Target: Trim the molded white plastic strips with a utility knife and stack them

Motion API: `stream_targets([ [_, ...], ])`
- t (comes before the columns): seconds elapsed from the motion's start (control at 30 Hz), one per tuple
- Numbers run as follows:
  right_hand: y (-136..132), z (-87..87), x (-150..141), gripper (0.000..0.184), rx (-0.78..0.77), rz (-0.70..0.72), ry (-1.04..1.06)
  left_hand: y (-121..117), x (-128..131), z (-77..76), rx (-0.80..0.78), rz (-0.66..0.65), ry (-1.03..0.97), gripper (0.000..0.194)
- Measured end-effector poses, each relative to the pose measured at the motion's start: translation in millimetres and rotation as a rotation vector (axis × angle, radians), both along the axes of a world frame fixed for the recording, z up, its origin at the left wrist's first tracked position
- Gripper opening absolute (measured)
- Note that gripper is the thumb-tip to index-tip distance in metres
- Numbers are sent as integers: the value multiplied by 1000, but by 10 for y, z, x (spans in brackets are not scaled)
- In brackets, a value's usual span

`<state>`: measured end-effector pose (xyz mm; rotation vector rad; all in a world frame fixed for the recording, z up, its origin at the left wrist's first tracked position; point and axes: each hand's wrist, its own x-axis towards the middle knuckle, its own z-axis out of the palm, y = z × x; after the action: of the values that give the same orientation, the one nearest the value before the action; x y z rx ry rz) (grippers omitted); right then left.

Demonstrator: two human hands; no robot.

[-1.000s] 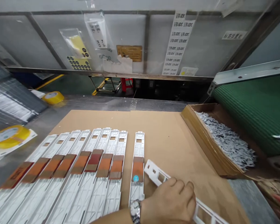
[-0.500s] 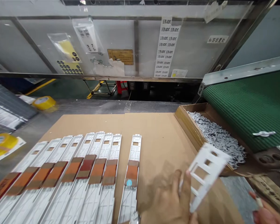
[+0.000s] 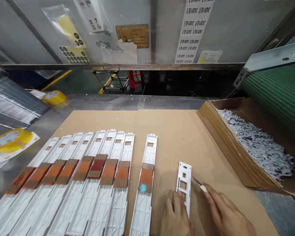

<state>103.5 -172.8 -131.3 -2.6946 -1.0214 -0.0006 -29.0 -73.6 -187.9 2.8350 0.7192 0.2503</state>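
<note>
8 long white strips (image 3: 87, 203) lie side by side in a slanting row at the left of a brown cardboard sheet (image 3: 177, 131), each crossed by an orange-brown band. A 9th strip (image 3: 141, 208), also banded, lies apart to their right, with a round blue sticker (image 3: 143, 187) on its band. We judge these 9 to have their bands in place; whether anything else is left on them we cannot tell.

1 more white piece (image 3: 188, 186), narrow and pierced with openings, is right of the 9th strip, between our 2 hands. Its visible part has no band, and we take it to be the piece in work, not yet finished.

Our left hand (image 3: 175, 214) reaches up from the bottom edge, back of the hand uppermost, fingers close together and touching the piece's lower left side. The thumb is hidden, so we cannot tell whether the grip closes around it.

Our right hand (image 3: 226, 209) comes in from the lower right, thumb and fingers clamped on the pale handle of a small knife (image 3: 203, 187). Its dark blade points up and left, just beside the piece, apparently not touching it.
</note>
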Motion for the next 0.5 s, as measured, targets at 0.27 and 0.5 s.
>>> stream_targets([
  [0.27,150,21,104,28,-168,197,-175,-42,-137,-42,-15,-12,90,77],
  [0.5,176,23,143,28,-192,227,-169,-35,-149,-98,39,-5,74,74],
])
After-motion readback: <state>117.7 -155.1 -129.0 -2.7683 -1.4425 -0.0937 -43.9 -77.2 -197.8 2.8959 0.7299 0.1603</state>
